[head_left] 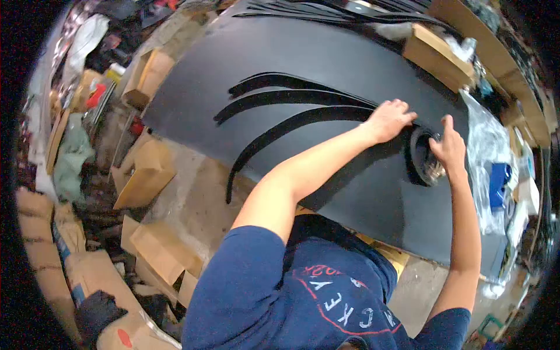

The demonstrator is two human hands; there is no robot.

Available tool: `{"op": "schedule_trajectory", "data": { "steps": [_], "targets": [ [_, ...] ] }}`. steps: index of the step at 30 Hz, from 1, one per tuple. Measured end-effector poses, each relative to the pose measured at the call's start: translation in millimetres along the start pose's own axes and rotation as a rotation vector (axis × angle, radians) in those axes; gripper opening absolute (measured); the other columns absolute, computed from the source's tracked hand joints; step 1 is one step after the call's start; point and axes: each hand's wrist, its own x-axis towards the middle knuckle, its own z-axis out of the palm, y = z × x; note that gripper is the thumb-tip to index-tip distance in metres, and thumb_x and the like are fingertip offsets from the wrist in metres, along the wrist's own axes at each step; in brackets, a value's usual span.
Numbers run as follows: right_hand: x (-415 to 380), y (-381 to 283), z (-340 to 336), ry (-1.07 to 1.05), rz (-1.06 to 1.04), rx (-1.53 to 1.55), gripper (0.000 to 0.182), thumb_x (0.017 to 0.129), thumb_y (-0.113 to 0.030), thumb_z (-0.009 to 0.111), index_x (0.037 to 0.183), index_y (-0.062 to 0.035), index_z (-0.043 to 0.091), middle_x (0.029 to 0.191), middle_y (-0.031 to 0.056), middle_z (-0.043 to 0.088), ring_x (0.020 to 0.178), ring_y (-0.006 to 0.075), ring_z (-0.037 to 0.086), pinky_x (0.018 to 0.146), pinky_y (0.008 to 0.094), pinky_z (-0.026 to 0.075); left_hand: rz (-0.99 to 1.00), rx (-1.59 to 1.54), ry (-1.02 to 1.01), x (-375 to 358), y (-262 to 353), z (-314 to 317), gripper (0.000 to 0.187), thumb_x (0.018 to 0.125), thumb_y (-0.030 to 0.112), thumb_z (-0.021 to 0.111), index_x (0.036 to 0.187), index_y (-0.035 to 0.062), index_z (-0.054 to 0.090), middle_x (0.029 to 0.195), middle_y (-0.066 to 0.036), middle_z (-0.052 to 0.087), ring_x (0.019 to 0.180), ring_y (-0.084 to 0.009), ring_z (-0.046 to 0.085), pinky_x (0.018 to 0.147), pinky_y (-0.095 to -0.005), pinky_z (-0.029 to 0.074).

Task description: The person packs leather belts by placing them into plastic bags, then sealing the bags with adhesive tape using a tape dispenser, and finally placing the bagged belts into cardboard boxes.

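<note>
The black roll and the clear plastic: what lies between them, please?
In the head view, the right hand lies between the black roll and the clear plastic.

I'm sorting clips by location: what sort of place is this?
Probably a small workshop or packing area. Long black strips lie on a large dark worktable, and cardboard boxes stand beside it.

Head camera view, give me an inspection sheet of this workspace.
Surface: dark tabletop; one strip's end hangs past its near edge.
Job's things: at least three black strips, fanned out; dark ring-shaped object.
Clutter: cardboard box, clear plastic and blue item at right.
Hands: left hand at the strips; right hand at the ring-shaped object, grip unclear.
Cables: none identifiable; strands at the far edge are unclear.
Surroundings: cardboard boxes at left.
</note>
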Motion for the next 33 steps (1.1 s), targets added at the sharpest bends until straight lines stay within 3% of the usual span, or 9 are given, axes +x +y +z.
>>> {"op": "schedule_trajectory", "data": {
  "steps": [8, 14, 19, 23, 25, 26, 29, 30, 33],
  "targets": [
    [4, 17, -14, -0.079, 0.218, -0.032, 0.044, 0.068, -0.024, 0.066, 0.098, 0.0053, 0.051, 0.090, 0.0282, 0.064, 0.088, 0.0427, 0.063, 0.078, 0.0484, 0.052, -0.067, -0.053, 0.006, 2, 28, 7, 0.027, 0.089, 0.021, 0.054, 0.109, 0.0046, 0.062, 0.093, -0.015, 0.058, 0.093, -0.0323, 0.057, 0.078, -0.0406, 0.048],
    [-2, 31, -7, -0.059, 0.324, 0.039, 0.037, 0.068, -0.020, 0.064, 0.091, 0.0079, 0.056, 0.090, 0.0290, 0.064, 0.088, 0.0429, 0.063, 0.080, 0.0467, 0.052, -0.278, 0.000, -0.079, 11, 76, 12, 0.067, 0.080, 0.046, 0.063, 0.118, -0.0073, 0.051, 0.112, -0.022, 0.053, 0.106, -0.0345, 0.051, 0.085, -0.0445, 0.046],
    [-6, 33, -7, -0.068, 0.317, -0.031, 0.043, 0.068, -0.017, 0.068, 0.100, 0.0062, 0.054, 0.092, 0.0270, 0.064, 0.085, 0.0429, 0.064, 0.076, 0.0470, 0.053, -0.382, -0.043, -0.119, 13, 85, 18, 0.056, 0.078, 0.031, 0.065, 0.117, -0.0073, 0.052, 0.113, -0.024, 0.053, 0.107, -0.0361, 0.051, 0.088, -0.0451, 0.046],
    [-18, 28, -17, 0.003, 0.127, -0.174, 0.056, 0.068, -0.021, 0.075, 0.112, 0.0021, 0.050, 0.097, 0.0214, 0.063, 0.086, 0.0414, 0.063, 0.076, 0.0451, 0.053, -0.205, -0.160, -0.103, 17, 73, 26, 0.045, 0.078, 0.019, 0.064, 0.114, -0.0057, 0.055, 0.110, -0.023, 0.054, 0.105, -0.0368, 0.051, 0.088, -0.0432, 0.046],
    [-15, 38, -21, 0.158, -0.466, -0.073, 0.064, 0.067, -0.025, 0.079, 0.120, -0.0043, 0.047, 0.101, 0.0167, 0.061, 0.091, 0.0387, 0.061, 0.077, 0.0422, 0.052, -0.104, -0.229, -0.152, 20, 64, 28, 0.044, 0.080, 0.017, 0.064, 0.118, -0.0026, 0.055, 0.111, -0.025, 0.053, 0.106, -0.0393, 0.051, 0.093, -0.0434, 0.044],
    [-23, 41, -21, -0.084, -0.341, -0.013, 0.065, 0.073, -0.027, 0.074, 0.129, -0.0113, 0.044, 0.119, 0.0194, 0.056, 0.110, 0.0341, 0.055, 0.091, 0.0433, 0.045, -0.001, -0.273, -0.196, 25, 58, 29, 0.042, 0.080, 0.016, 0.064, 0.118, -0.0008, 0.057, 0.109, -0.022, 0.054, 0.104, -0.0374, 0.051, 0.092, -0.0426, 0.044],
    [-38, 38, -21, -0.185, -0.245, 0.077, 0.051, 0.080, -0.027, 0.069, 0.123, -0.0106, 0.045, 0.106, 0.0208, 0.062, 0.094, 0.0381, 0.060, 0.077, 0.0454, 0.050, 0.210, -0.363, -0.278, 42, 42, 33, 0.039, 0.080, 0.014, 0.063, 0.117, 0.0029, 0.060, 0.103, -0.018, 0.057, 0.100, -0.0335, 0.053, 0.090, -0.0410, 0.045],
    [-43, 36, -18, -0.029, -0.294, 0.097, 0.047, 0.084, -0.035, 0.064, 0.117, -0.0091, 0.044, 0.086, 0.0205, 0.065, 0.077, 0.0391, 0.063, 0.066, 0.0475, 0.051, 0.227, -0.403, -0.340, 47, 39, 33, 0.039, 0.080, 0.016, 0.064, 0.117, 0.0042, 0.060, 0.103, -0.016, 0.057, 0.101, -0.0326, 0.053, 0.090, -0.0409, 0.044],
    [-61, 32, -19, -0.082, -0.075, 0.067, 0.042, 0.085, -0.036, 0.063, 0.112, -0.0089, 0.045, 0.077, 0.0189, 0.064, 0.073, 0.0389, 0.063, 0.062, 0.0473, 0.051, 0.233, -0.493, -0.405, 51, 31, 30, 0.038, 0.082, 0.023, 0.066, 0.116, 0.0082, 0.063, 0.100, -0.014, 0.060, 0.101, -0.0314, 0.054, 0.088, -0.0409, 0.044]
  ]
}}
